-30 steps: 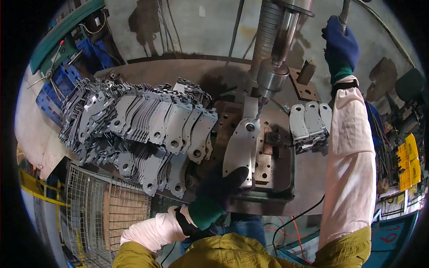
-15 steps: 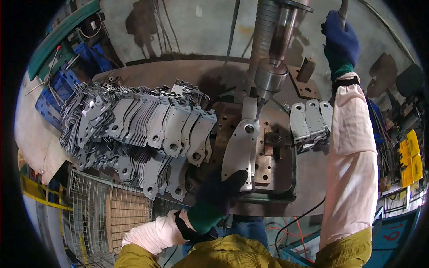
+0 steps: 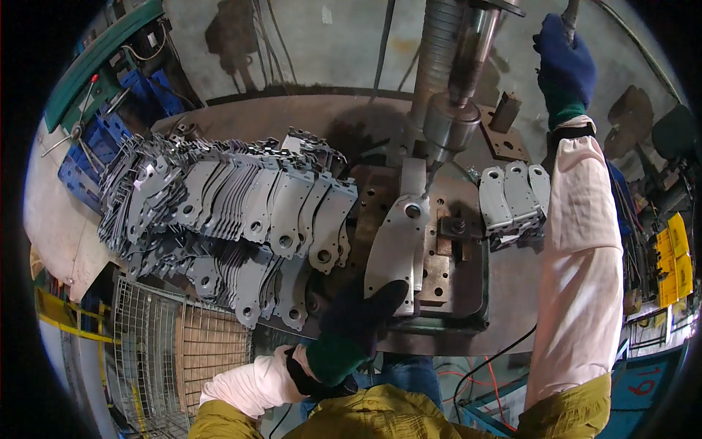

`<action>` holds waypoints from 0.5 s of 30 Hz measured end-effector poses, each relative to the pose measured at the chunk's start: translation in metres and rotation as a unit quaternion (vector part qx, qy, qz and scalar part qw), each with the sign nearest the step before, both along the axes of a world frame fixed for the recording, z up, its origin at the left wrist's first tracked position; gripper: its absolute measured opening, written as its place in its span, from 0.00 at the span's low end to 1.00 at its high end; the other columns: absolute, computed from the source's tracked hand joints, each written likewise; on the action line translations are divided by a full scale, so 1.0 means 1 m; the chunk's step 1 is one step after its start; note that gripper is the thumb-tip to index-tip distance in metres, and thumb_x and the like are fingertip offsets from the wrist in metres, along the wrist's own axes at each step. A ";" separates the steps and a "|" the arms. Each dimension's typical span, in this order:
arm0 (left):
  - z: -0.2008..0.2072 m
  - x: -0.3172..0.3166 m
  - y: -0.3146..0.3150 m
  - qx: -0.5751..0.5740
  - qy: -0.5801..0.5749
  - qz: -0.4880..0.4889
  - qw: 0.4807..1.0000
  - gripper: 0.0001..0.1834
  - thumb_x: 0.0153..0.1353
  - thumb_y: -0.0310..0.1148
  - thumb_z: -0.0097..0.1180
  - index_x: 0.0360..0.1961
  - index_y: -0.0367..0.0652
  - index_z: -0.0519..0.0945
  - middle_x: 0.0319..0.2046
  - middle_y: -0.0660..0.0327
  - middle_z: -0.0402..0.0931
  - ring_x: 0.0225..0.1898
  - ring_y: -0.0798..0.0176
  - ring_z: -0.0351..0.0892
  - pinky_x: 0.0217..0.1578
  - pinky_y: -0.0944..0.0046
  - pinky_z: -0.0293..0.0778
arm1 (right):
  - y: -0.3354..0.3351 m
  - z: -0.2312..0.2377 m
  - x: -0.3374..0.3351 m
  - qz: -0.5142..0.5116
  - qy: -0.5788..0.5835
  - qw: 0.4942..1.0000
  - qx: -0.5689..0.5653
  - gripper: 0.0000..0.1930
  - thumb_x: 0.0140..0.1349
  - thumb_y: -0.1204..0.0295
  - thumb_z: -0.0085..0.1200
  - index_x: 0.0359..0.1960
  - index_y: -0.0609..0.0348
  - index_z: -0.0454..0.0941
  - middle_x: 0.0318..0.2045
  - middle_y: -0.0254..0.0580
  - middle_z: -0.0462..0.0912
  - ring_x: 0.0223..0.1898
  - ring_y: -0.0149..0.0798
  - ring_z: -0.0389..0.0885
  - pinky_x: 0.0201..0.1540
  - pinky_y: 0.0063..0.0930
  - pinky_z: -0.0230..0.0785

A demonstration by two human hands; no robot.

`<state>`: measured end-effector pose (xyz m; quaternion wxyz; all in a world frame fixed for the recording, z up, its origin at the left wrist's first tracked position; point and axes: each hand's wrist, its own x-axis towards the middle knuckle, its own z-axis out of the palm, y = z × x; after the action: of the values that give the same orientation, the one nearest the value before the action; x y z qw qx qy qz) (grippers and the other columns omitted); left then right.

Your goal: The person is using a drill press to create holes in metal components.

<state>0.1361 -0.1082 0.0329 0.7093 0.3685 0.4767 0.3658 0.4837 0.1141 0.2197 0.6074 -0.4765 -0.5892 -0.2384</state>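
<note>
A flat grey metal plate (image 3: pixel 391 252) with a round hole near its far end lies on the fixture of a drill press. My left hand (image 3: pixel 358 314), in a dark glove with a green cuff, grips the plate's near end, thumb on top. Above the far end hangs the drill chuck (image 3: pixel 451 126), its bit reaching down to the plate near the hole. My right hand (image 3: pixel 567 69), in a blue glove, is raised at the far right, closed round the feed lever (image 3: pixel 571 16) of the press.
Left of the press lie long overlapping rows of similar plates (image 3: pixel 278 208). A smaller stack of plates (image 3: pixel 506 196) stands right of the fixture base (image 3: pixel 472 293). Behind it is a steel block (image 3: pixel 504 111). A wire basket (image 3: pixel 157 344) stands below the table's left side.
The whole view has shifted slightly, so things sit a little further right. Both hands keep their grips, and the plate stays in place under the bit.
</note>
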 end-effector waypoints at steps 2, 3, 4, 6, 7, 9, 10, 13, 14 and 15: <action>0.002 0.001 0.001 -0.012 -0.013 -0.004 1.000 0.20 0.62 0.52 0.65 0.40 0.45 0.81 0.20 0.70 0.73 0.17 0.74 0.68 0.19 0.68 0.64 | 0.004 -0.003 0.015 -0.005 0.012 1.000 -0.012 0.25 0.64 0.47 0.58 0.43 0.59 0.84 0.32 0.34 0.88 0.33 0.27 0.82 0.33 0.23 0.70; 0.001 0.001 0.001 -0.014 -0.009 0.000 1.000 0.20 0.62 0.51 0.65 0.40 0.45 0.81 0.20 0.70 0.74 0.18 0.74 0.68 0.19 0.68 0.65 | 0.002 -0.002 -0.001 0.033 0.125 0.991 -0.041 0.25 0.64 0.47 0.58 0.43 0.59 0.84 0.33 0.35 0.88 0.35 0.28 0.83 0.34 0.23 0.70; 0.001 0.000 0.001 -0.018 -0.007 0.005 1.000 0.20 0.62 0.51 0.65 0.40 0.46 0.81 0.21 0.70 0.74 0.18 0.74 0.69 0.19 0.68 0.65 | 0.000 0.000 -0.012 0.069 0.236 0.967 -0.069 0.25 0.64 0.47 0.58 0.44 0.59 0.84 0.33 0.35 0.88 0.36 0.28 0.84 0.35 0.22 0.71; 0.002 -0.001 -0.001 -0.027 -0.006 0.015 1.000 0.20 0.61 0.50 0.66 0.41 0.46 0.81 0.21 0.69 0.74 0.18 0.74 0.69 0.19 0.68 0.66 | -0.004 0.000 -0.021 0.061 0.227 0.969 -0.069 0.25 0.64 0.47 0.58 0.44 0.59 0.84 0.34 0.35 0.88 0.36 0.28 0.85 0.35 0.22 0.70; -0.002 -0.004 -0.002 0.041 0.029 -0.007 0.999 0.19 0.61 0.47 0.66 0.45 0.46 0.79 0.27 0.67 0.74 0.23 0.71 0.71 0.23 0.66 0.69 | -0.006 -0.001 -0.022 0.056 0.222 0.971 -0.068 0.25 0.64 0.47 0.58 0.45 0.59 0.84 0.34 0.36 0.88 0.36 0.28 0.85 0.35 0.22 0.70; -0.014 -0.014 -0.002 0.243 0.138 -0.067 0.958 0.24 0.62 0.38 0.66 0.56 0.47 0.72 0.42 0.60 0.74 0.37 0.62 0.78 0.35 0.62 0.78 | -0.002 -0.003 -0.016 0.064 0.198 0.977 -0.041 0.26 0.64 0.47 0.58 0.46 0.59 0.84 0.34 0.36 0.88 0.35 0.28 0.84 0.34 0.23 0.70; -0.019 -0.016 -0.003 0.272 0.153 -0.074 0.947 0.24 0.62 0.38 0.66 0.56 0.47 0.72 0.42 0.60 0.75 0.37 0.62 0.78 0.35 0.62 0.78 | 0.001 -0.003 -0.012 0.067 0.186 0.980 -0.027 0.26 0.64 0.46 0.58 0.46 0.59 0.84 0.34 0.36 0.88 0.34 0.28 0.84 0.33 0.23 0.70; -0.004 -0.004 -0.003 0.167 0.102 -0.037 0.980 0.20 0.61 0.45 0.67 0.48 0.45 0.78 0.28 0.67 0.75 0.23 0.71 0.71 0.22 0.67 0.69 | 0.007 -0.006 -0.004 0.128 0.183 0.975 0.003 0.26 0.64 0.46 0.57 0.47 0.59 0.84 0.34 0.36 0.89 0.35 0.28 0.84 0.35 0.24 0.71; 0.000 0.000 -0.002 0.112 0.074 -0.017 0.991 0.20 0.61 0.47 0.67 0.45 0.45 0.80 0.23 0.69 0.75 0.18 0.74 0.69 0.18 0.69 0.66 | 0.007 -0.006 -0.003 0.100 0.190 0.977 -0.016 0.26 0.64 0.46 0.57 0.47 0.59 0.84 0.34 0.36 0.89 0.35 0.28 0.85 0.36 0.24 0.71; 0.000 0.001 -0.001 0.083 0.059 -0.009 0.995 0.20 0.61 0.47 0.67 0.45 0.45 0.80 0.23 0.69 0.76 0.18 0.75 0.68 0.18 0.70 0.65 | 0.004 -0.004 -0.006 0.073 0.196 0.977 -0.036 0.26 0.64 0.46 0.57 0.47 0.59 0.84 0.34 0.36 0.89 0.36 0.28 0.85 0.37 0.23 0.72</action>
<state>0.1372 -0.1089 0.0334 0.6504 0.4512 0.4824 0.3751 0.4773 0.1184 0.2157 0.7095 -0.4910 -0.5000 -0.0738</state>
